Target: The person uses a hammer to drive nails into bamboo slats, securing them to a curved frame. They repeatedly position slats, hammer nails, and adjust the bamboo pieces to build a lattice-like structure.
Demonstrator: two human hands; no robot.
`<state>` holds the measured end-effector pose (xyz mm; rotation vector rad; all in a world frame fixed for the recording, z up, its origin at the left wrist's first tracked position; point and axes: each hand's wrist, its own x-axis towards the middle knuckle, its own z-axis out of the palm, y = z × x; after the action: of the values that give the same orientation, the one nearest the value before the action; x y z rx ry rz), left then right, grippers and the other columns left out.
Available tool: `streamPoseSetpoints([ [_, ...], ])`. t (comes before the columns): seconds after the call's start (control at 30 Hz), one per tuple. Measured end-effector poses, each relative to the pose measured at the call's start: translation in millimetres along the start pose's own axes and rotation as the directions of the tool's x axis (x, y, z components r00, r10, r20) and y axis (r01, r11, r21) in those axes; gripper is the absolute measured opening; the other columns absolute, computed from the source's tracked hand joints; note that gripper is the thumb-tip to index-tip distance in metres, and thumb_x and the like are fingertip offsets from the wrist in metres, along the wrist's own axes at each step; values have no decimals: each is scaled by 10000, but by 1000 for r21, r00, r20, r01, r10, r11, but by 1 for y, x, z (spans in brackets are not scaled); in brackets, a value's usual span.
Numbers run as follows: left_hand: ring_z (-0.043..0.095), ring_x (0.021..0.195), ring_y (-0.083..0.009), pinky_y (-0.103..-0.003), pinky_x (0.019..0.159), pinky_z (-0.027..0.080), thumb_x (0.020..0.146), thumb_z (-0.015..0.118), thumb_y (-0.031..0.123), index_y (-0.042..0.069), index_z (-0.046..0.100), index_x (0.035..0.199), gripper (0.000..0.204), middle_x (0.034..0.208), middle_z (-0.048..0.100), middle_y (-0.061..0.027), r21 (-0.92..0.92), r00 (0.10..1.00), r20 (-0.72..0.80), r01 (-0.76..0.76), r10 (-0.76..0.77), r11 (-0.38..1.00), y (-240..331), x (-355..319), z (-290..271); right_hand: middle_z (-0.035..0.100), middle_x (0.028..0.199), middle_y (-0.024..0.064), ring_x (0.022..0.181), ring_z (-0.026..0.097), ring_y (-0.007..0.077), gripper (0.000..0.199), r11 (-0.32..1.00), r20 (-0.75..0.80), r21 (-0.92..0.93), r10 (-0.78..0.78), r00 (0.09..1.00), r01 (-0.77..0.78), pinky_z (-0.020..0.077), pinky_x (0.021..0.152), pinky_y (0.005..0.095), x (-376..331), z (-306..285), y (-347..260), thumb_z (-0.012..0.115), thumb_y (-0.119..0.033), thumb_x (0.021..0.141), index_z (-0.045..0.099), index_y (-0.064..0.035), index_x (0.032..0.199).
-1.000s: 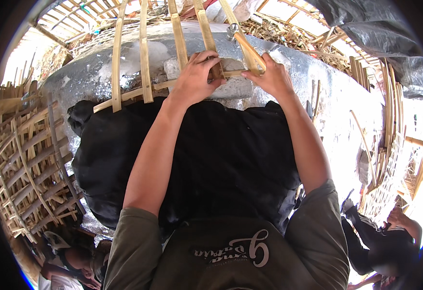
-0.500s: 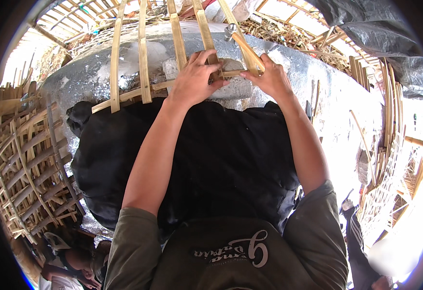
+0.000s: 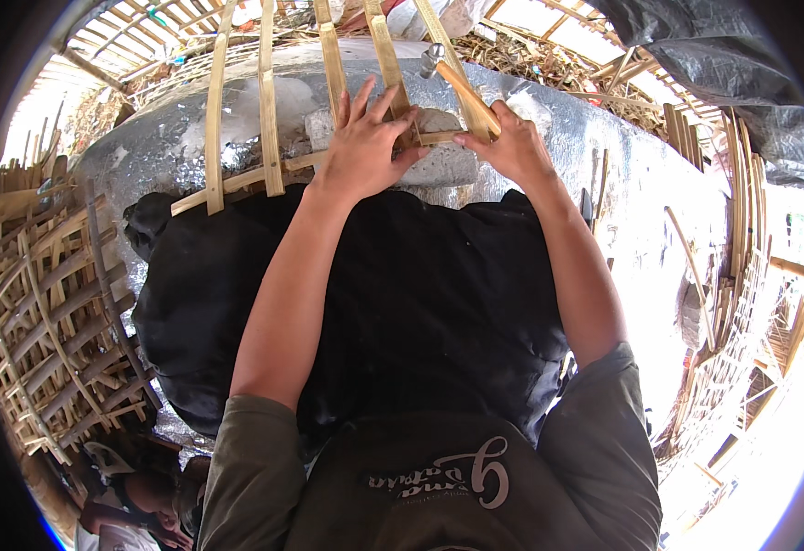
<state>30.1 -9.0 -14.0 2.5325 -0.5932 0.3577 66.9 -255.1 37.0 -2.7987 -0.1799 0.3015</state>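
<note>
Left hand [image 3: 365,147] lies flat and spread on the bamboo strip lattice [image 3: 264,138], fingers splayed over the crossing where an upright slat meets the horizontal strip, pressing it down rather than gripping it. Right hand [image 3: 508,147] is closed around the wooden handle of a small hammer [image 3: 457,83], its metal head up and to the left, just above the slats. The lattice rests on a large silver-grey rounded form [image 3: 172,138], with a black cloth [image 3: 420,303] draped over the near side toward the person's body. More woven bamboo panels [image 3: 53,303] are stacked at the left. To do this step well, judging from the layout: keep the left palm firm on the crossing so the strips cannot spring apart, keep the fingertips clear of the strike point, and use short taps square to the slat so the thin bamboo does not split. Against half a second ago, the left fingers are spread wider across the joint, the hammer sits in much the same raised spot, and both forearms hold nearly the same line
</note>
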Motion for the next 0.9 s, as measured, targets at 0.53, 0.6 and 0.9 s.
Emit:
streamPoseSetpoints([
  [0.53,72,1573,-372,-815,1117,24,781,537,873,347,486,1511,901,1660,285,-146,297,964,111,202,-244,933,8,-1,-10,711,882,212,869,723,359,681,999,16,46,13,1000,-14,551,791,468,-3,-4,-7,824,-590,782,562,-28,1063],
  [0.6,81,1572,-368,-814,1121,33,777,533,879,354,478,1515,907,1654,302,-136,292,957,135,209,-256,933,9,1,-12,711,891,216,882,724,361,676,999,1,51,0,1000,0,549,794,469,-2,-1,-2,827,-582,782,564,-28,1065],
  [0.9,83,1575,-336,-772,1162,84,780,523,887,368,454,1524,909,1623,372,-101,257,935,210,229,-286,939,6,3,-14,734,992,217,1018,714,392,737,997,76,53,58,995,-62,572,871,486,2,-3,-2,837,-590,757,586,-43,1182],
])
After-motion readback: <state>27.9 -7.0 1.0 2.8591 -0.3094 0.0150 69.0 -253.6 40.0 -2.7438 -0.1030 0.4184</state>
